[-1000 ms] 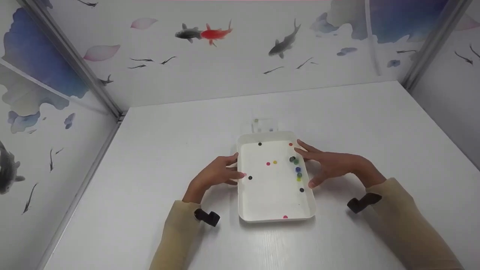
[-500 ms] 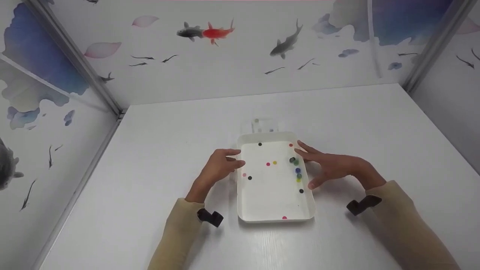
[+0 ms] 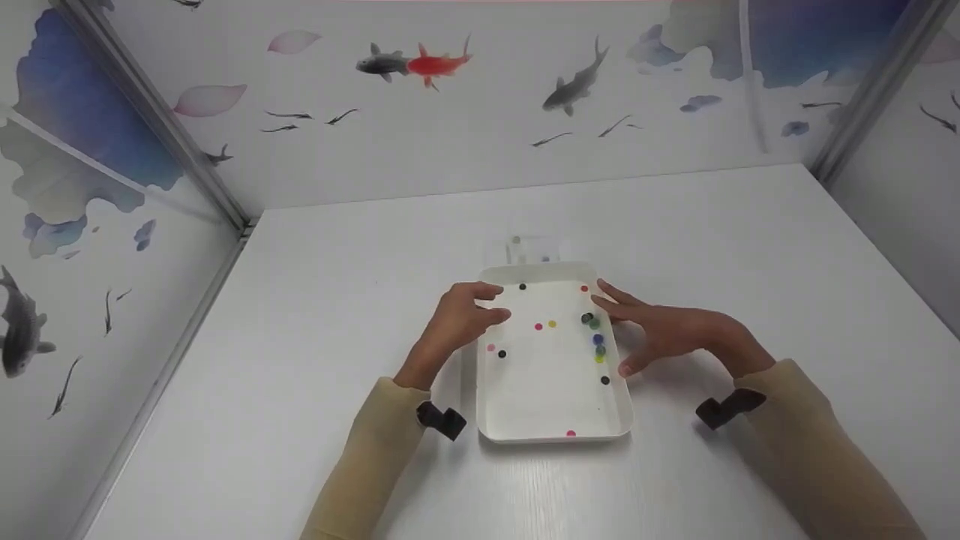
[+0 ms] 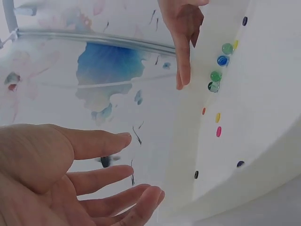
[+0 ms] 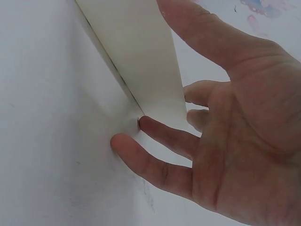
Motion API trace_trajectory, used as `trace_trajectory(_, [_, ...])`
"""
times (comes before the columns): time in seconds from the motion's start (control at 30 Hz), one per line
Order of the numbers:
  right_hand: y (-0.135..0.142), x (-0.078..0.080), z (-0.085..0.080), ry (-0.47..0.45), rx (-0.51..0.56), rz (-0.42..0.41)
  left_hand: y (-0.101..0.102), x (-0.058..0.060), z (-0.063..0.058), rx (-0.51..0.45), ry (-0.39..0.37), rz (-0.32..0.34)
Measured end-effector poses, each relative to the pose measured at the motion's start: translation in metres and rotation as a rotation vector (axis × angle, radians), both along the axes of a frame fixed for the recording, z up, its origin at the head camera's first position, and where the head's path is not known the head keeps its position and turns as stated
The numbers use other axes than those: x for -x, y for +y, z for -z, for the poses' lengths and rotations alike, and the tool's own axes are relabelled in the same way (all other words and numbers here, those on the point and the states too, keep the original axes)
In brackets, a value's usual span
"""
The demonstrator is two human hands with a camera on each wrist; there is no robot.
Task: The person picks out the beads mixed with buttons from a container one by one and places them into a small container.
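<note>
A white rectangular tray (image 3: 546,397) sits on the table, with small coloured flat discs scattered inside. Green marbles (image 4: 216,76) and a blue marble (image 4: 223,60) line up along its right wall. My left hand (image 3: 466,319) hovers over the tray's upper left rim, thumb and fingers spread with nothing between them. At the right side, my right hand (image 3: 664,330) rests its spread fingers against the outer wall, thumb nearer the front. A black disc (image 3: 523,286) lies just past the left fingertips. A pink disc (image 3: 538,327) and a yellow disc (image 3: 552,324) lie mid-tray.
Behind the tray stands a clear box (image 3: 534,249) with a few small pieces in it, partly hidden by the tray's back wall. White panels (image 3: 480,135) printed with fish enclose the white table (image 3: 337,300) at the back and sides.
My left hand has left the tray's left wall and moved up and to the right over its rim, uncovering a light pink disc. My right hand has stayed at the right wall.
</note>
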State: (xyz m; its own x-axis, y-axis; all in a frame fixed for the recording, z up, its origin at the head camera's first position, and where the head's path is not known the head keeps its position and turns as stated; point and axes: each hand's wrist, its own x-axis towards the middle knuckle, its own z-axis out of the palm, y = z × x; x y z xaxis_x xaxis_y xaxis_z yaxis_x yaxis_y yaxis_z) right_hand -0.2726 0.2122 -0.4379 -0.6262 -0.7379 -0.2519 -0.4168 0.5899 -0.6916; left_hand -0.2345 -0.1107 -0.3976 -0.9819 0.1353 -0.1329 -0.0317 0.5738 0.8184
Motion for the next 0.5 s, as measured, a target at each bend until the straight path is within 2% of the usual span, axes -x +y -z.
trace_trajectory(0.23, [0.0,0.001,0.0,0.002,-0.015,-0.003,0.015,0.007,-0.006,0.027,0.038,0.037])
trace_trajectory(0.4, [0.0,0.0,-0.001,0.004,-0.03,0.018,0.033,0.011,-0.005,0.08,0.02,0.103])
trace_trajectory(0.5, [-0.002,-0.001,0.001,0.012,-0.029,0.018,0.042,0.013,-0.004,0.11,0.006,0.115])
